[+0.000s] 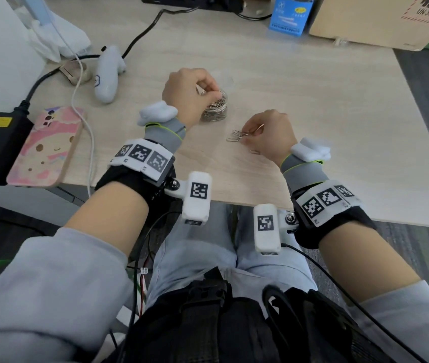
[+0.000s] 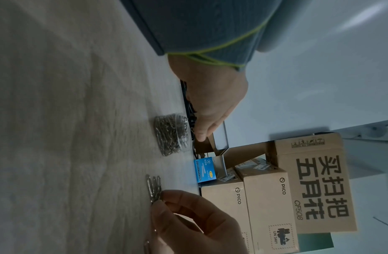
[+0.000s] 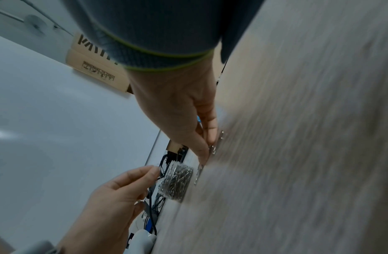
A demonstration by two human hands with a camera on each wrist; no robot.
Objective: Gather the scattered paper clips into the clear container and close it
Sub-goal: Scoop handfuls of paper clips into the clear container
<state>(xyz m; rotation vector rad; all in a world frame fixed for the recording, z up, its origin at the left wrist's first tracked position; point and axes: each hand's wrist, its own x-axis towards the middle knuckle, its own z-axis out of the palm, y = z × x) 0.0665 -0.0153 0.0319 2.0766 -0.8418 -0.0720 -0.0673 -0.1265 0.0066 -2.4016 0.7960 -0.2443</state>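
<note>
In the head view, just above the middle of the frame, the left hand [image 1: 187, 94] hangs over the mouth of the clear container [image 1: 214, 107], its fingertips pinched on a few paper clips; the jar stands upright on the table [image 1: 300, 106] and looks nearly full of clips. Lower and to the right of it, the right hand [image 1: 271, 136] bends over the loose clips [image 1: 235, 136], thumb and forefinger closing on one at the table surface, with another stray clip [image 1: 255, 152] lying just below the hand. A faint clear lid [image 1: 222, 79] seems to lie just above the jar, though it is hard to make out. My worry is that the clips, being thin and flat on smooth wood, could slide away from the right fingertips or hook together and drag neighbours along; the left hand's drop could also catch the narrow rim and spill clips outside, or nudge the light jar over. A heaped jar may stop the lid from seating. As for writing, the cardboard box [image 1: 381, 19] at upper right reads "UN 3481"; in the left wrist view the boxes at lower right carry "PICO", "CF508" and large Chinese characters. The small blue box [image 1: 290, 15] at top centre has print too small to read.
</note>
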